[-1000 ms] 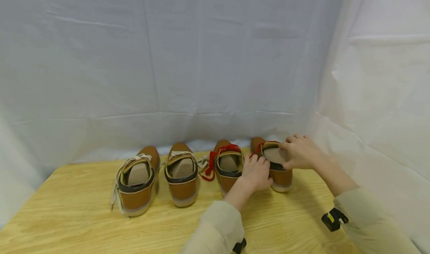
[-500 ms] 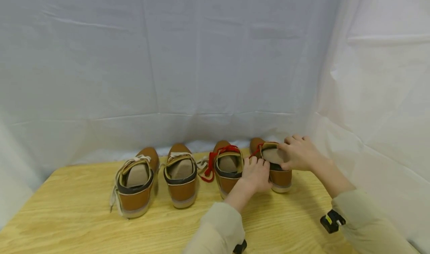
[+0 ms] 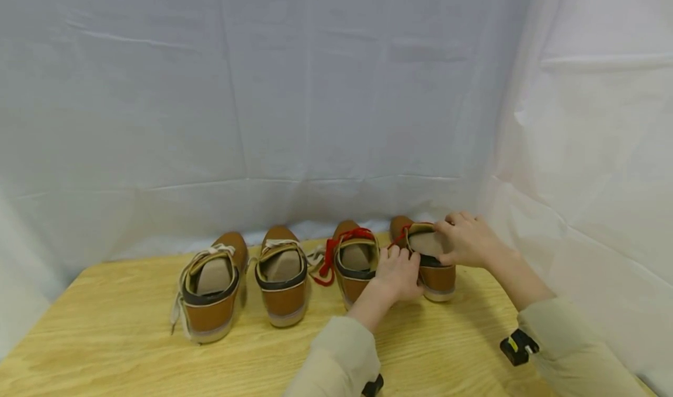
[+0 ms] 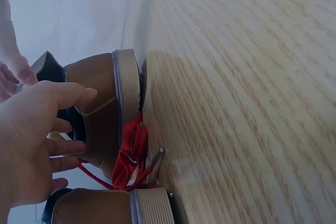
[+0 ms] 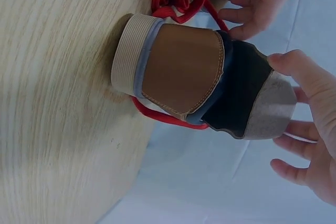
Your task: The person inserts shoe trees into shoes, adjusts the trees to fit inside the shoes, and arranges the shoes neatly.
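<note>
A brown leather shoe (image 3: 439,279) with red laces stands at the right end of a row, toe toward the back. My right hand (image 3: 468,239) pinches the heel end of its insole (image 5: 274,106), thumb on one side and fingers on the other. In the right wrist view that insole is tilted up out of the collar, its dark underside showing. Beside the same shoe's heel is my left hand (image 3: 396,274), its fingers loosely extended near the collar in the left wrist view (image 4: 31,135). Whether it touches the leather I cannot tell.
Just left stands another red-laced shoe (image 3: 356,286). Farther left are two brown shoes with white laces, one upright (image 3: 284,303) and one angled (image 3: 210,318). All rest on a wooden table (image 3: 115,350). White sheeting (image 3: 315,122) closes off the back and the right side.
Both hands keep their places at the right-hand shoe. The head view has shifted very slightly; the shoes have not visibly moved.
</note>
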Tool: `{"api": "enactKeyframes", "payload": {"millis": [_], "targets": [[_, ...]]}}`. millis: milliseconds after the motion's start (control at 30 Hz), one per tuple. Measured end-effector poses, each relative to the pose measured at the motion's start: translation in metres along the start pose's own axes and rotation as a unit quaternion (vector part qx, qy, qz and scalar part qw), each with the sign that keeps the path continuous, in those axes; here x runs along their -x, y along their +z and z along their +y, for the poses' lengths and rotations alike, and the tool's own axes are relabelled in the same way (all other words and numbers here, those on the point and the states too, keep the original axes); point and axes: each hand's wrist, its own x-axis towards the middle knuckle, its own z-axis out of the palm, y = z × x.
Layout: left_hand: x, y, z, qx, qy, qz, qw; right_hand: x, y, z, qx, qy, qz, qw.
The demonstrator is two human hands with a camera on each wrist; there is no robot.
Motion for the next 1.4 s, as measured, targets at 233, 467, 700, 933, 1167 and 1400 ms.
{"api": "enactKeyframes", "payload": {"millis": [233, 467, 700, 933, 1167, 1400], "targets": [[0.0005, 0.0008, -0.0020, 0.000, 0.007, 0.014, 0.9999, 0.0007, 0.0000, -0.0006, 0.016, 0.025, 0.009, 1.000], [0.0002, 0.0004, -0.0031, -0.001, 0.008, 0.016, 0.9998, -0.0001, 0.0004, -0.0005, 0.039, 0.029, 0.017, 0.999], [0.0013, 0.0002, -0.0035, 0.002, 0.008, 0.012, 0.9999, -0.0028, 0.0025, -0.0004, 0.039, 0.028, 0.010, 0.999], [0.0026, -0.0021, -0.0027, -0.002, 0.009, -0.001, 1.0000, -0.0061, 0.0057, -0.0010, 0.030, 0.027, 0.002, 0.999], [0.0017, -0.0023, -0.0036, 0.003, 0.009, -0.007, 0.9999, -0.0071, 0.0066, -0.0008, 0.026, 0.026, 0.007, 0.999], [0.0015, -0.0007, -0.0044, 0.011, 0.010, -0.007, 0.9999, -0.0068, 0.0083, -0.0003, 0.027, 0.031, -0.001, 0.999]]}}
